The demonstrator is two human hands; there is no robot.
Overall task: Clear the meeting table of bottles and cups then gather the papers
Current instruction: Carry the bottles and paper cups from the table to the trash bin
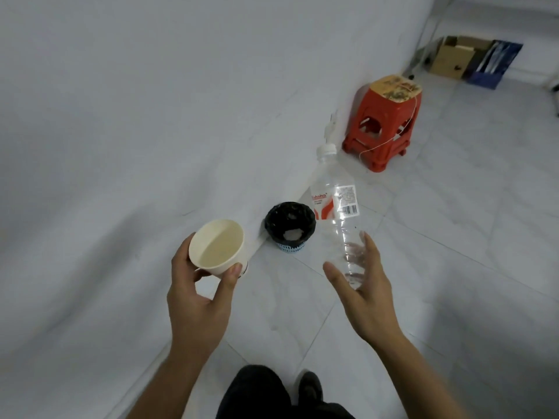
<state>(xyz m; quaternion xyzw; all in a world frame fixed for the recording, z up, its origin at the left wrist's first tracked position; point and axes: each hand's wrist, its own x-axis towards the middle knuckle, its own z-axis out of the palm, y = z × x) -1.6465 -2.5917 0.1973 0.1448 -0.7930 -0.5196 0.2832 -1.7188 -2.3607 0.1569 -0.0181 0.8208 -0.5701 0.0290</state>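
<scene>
"Where's the bottle (pixel 335 213)?"
"Tilted, cap up, over the floor just beside the bin (pixel 270 222). Its base lies against the right hand (pixel 363 291), fingers straight and released, likely to drop it in."
"The cup (pixel 216 246)?"
"The left hand (pixel 196 300) is grasping it, probably next."

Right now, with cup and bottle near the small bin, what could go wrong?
The bottle sits loosely in the open right hand and looks longer than the bin is wide: it may miss or tip the bin. The paper cup in the left hand is tilted; leftover liquid might spill.
</scene>
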